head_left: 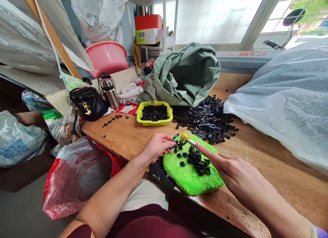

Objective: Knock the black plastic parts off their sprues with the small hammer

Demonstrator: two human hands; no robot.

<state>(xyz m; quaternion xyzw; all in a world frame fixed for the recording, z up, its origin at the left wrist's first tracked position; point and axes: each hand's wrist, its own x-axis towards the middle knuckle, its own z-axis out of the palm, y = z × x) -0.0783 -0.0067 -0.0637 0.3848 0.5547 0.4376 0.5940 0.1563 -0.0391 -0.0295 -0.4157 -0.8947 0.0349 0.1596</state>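
Person's left hand [159, 147] pinches a small black part [176, 136]; right hand [234, 167] grips a yellow-headed tool [187, 135] just beside it. Green cloth [186, 180] below both.

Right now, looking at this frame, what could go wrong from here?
The yellow-headed mallet in the right hand is close to the left hand's fingertips, so a stray knock might catch them. The loose black plastic parts sit on a green towel that reaches the table's front edge; a tug on it could tip some off.
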